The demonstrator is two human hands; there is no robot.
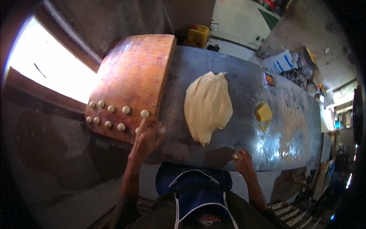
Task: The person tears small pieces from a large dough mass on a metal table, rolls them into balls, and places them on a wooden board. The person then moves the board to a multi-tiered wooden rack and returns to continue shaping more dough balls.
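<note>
My left hand (146, 137) is over the near right corner of an orange-brown wooden board (137, 72), blurred, so its fingers are hard to make out. Two rows of small pale dough balls (126, 110) lie on the board, the closest ones beside this hand. A pale spot shows at the hand's right side; I cannot tell what it is. At the near edge of the metal table (244, 99), my right hand (244, 163) is closed on a small piece of dough (236, 156). Between the hands and farther off rests a large, smooth mass of dough (208, 107).
A yellow block like butter or margarine (263, 112) sits on the table's right half, with a small box (268, 80) behind it. Pale residue coats the right end. A yellow jerrycan (198, 35) stands past the far edge; a white-and-blue bag (281, 62) lies among clutter.
</note>
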